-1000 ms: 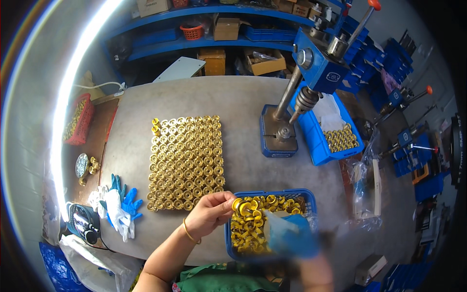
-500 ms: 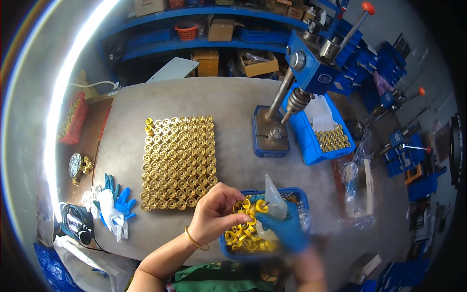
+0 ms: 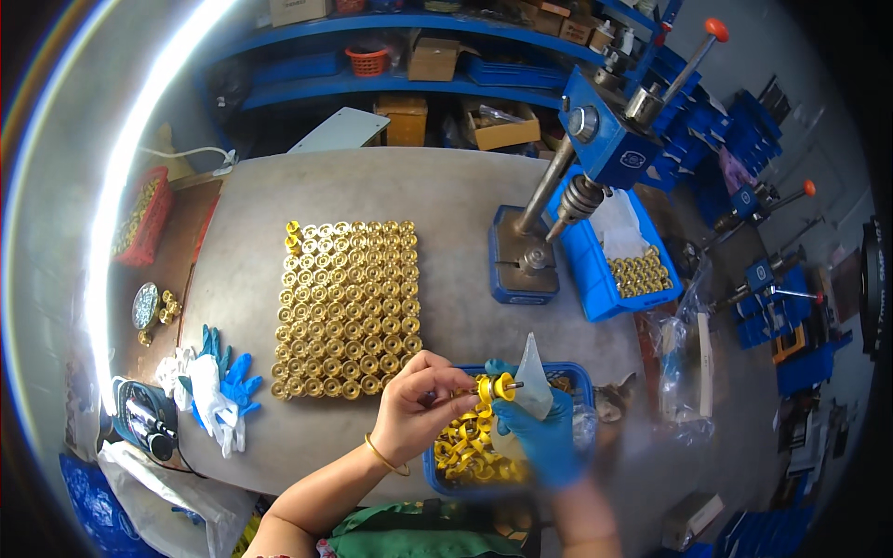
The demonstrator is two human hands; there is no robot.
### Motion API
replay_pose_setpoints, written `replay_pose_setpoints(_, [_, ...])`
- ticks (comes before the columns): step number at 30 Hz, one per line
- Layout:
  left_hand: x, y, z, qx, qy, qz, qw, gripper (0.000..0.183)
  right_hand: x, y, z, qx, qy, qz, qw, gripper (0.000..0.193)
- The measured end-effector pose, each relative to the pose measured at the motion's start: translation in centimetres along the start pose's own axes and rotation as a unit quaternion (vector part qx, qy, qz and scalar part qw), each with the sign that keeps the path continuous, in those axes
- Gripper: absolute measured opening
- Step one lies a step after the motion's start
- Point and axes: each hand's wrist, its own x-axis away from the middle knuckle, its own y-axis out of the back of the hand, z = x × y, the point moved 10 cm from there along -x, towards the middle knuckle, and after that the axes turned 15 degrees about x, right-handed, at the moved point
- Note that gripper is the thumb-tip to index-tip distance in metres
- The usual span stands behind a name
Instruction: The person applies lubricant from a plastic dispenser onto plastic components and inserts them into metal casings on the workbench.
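My bare left hand, a gold bangle at its wrist, pinches a small yellow spool-shaped part between thumb and fingers. A thin metal pin sticks out of the part's right end. In my right hand, which wears a blue glove, a translucent pointed bag is gripped with its tip up. The gloved fingertips lie close beside the yellow part; whether they touch it I cannot tell. Under both hands stands a blue basket heaped with loose yellow pieces.
Gold ring-like parts stand in a tight block left of centre. A hand press rises beyond the basket, beside a blue bin of similar parts. Gloves and a dark device lie at left; clear plastic lies at right.
The whole view has shifted slightly. My hands stay together over the basket, and the yellow part with its pin now shows more side-on between them.
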Motion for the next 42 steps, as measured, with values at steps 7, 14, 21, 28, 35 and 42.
replay_pose_setpoints(7, [-0.1, 0.7, 0.7, 0.004, 0.012, -0.009, 1.000, 0.016, -0.3, -0.3, -0.9, 0.018, 0.008, -0.001, 1.000, 0.028])
replay_pose_setpoints(14, [-1.1, 2.8, 2.4, 0.160, 0.086, -0.040, 0.982, 0.004, 0.5, -0.5, -1.0, -0.042, 0.001, 0.102, 0.994, 0.027])
replay_pose_setpoints(21, [-1.1, 2.7, 2.2, 0.131, 0.081, 0.003, 0.988, 0.005, 0.7, -0.1, -1.0, 0.006, -0.047, 0.093, 0.995, 0.027])
replay_pose_setpoints(28, [-1.2, 2.4, 2.4, 0.138, 0.091, 0.025, 0.986, 0.005, 0.8, -0.3, -1.1, 0.018, -0.075, 0.099, 0.992, 0.025])
replay_pose_setpoints(35, [-0.7, 1.9, 3.8, 0.194, 0.161, 0.045, 0.967, 0.009, 0.8, -0.2, -1.1, 0.020, -0.067, 0.094, 0.993, 0.026])
replay_pose_setpoints(42, [-0.4, 1.3, 4.2, 0.222, 0.208, 0.057, 0.951, 0.016, 0.8, -0.4, -1.2, 0.019, -0.065, 0.115, 0.991, 0.028])
